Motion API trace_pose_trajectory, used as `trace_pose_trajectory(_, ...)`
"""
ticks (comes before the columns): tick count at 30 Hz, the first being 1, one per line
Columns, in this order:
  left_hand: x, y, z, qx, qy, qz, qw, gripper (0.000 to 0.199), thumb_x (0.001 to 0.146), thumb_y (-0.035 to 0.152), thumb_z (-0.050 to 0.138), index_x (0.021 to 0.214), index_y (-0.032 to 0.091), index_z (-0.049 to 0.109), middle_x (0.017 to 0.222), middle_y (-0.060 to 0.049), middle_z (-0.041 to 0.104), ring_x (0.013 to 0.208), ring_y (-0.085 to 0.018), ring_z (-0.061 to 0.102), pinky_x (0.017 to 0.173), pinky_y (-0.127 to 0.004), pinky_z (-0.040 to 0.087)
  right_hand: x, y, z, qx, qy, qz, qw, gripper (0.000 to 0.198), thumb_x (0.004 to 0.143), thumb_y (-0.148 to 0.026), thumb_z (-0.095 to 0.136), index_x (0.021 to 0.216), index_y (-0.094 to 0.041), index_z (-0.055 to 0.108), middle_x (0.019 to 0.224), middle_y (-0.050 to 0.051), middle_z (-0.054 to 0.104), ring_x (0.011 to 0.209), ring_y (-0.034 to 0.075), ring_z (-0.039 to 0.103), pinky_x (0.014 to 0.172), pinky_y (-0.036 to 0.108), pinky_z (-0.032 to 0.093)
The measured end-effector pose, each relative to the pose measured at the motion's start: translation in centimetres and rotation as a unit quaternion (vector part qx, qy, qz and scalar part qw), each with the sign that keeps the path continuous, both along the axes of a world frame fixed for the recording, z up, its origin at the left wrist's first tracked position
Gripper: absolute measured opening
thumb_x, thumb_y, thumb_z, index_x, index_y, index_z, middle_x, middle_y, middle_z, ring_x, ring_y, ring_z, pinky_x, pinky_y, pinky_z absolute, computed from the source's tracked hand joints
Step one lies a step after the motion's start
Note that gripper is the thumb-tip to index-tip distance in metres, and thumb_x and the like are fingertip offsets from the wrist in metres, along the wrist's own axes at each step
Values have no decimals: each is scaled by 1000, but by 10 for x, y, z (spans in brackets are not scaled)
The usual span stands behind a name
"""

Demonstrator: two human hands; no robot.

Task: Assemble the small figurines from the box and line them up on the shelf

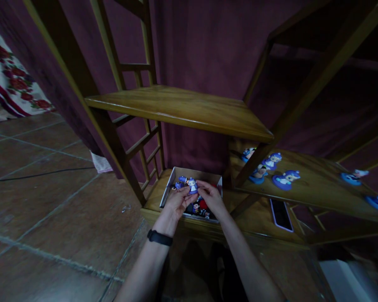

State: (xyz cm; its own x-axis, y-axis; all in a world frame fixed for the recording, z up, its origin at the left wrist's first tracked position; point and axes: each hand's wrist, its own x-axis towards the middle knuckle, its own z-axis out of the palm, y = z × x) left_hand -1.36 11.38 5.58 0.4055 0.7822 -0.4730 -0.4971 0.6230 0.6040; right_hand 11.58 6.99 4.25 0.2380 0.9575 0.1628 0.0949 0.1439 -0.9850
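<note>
Both my hands meet over an open cardboard box on the bottom shelf. Between them is a small purple-and-white figurine on a round purple base, held upright. My left hand grips it from the left, a black band on that wrist. My right hand has its fingers closed on the figurine's right side. Inside the box, below and behind my hands, lie several more figurines in black, red and purple, partly hidden by my fingers.
Wooden shelving surrounds the box, with a shelf board just above it. Several figurines stand on the right-hand shelf, among them a purple one. A phone lies on the lower board. A thin black cable crosses the tiled floor.
</note>
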Motion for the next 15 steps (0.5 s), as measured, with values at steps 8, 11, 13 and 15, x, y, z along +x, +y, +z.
trace_pose_trajectory(8, 0, 0, -2, -1, 16, 11, 1000, 5, 77, 5, 56, 76, 8, 59, 68, -10, 67, 59, -14, 65, 62, -25, 56, -4, 0, -4, 4, -3, -6, 1000, 32, 76, -27, 55, 107, -22, 62, 105, 4, 66, 96, 17, 61, 91, 35, 44)
trace_pose_trajectory(11, -1, 0, -1, -2, 20, 15, 1000, 5, 77, 4, 56, 76, 8, 59, 68, -10, 67, 59, -14, 65, 61, -25, 56, -4, 0, -5, 4, -1, -6, 1000, 32, 76, -26, 55, 106, -22, 63, 104, 4, 66, 96, 17, 61, 91, 35, 44)
trace_pose_trajectory(13, 0, -1, -1, -4, 19, 16, 1000, 5, 77, 4, 56, 78, 8, 59, 68, -10, 67, 59, -15, 65, 61, -26, 56, -3, 1, -6, 2, 0, -3, 1000, 32, 76, -25, 54, 106, -22, 62, 104, 4, 66, 97, 17, 60, 92, 35, 44)
trace_pose_trajectory(15, 0, -2, 0, -5, 17, 14, 1000, 4, 77, 6, 56, 79, 8, 59, 69, -10, 67, 60, -15, 66, 61, -26, 56, -3, 1, -7, 0, 1, -4, 1000, 32, 76, -25, 53, 107, -23, 62, 105, 4, 65, 98, 17, 59, 93, 35, 43)
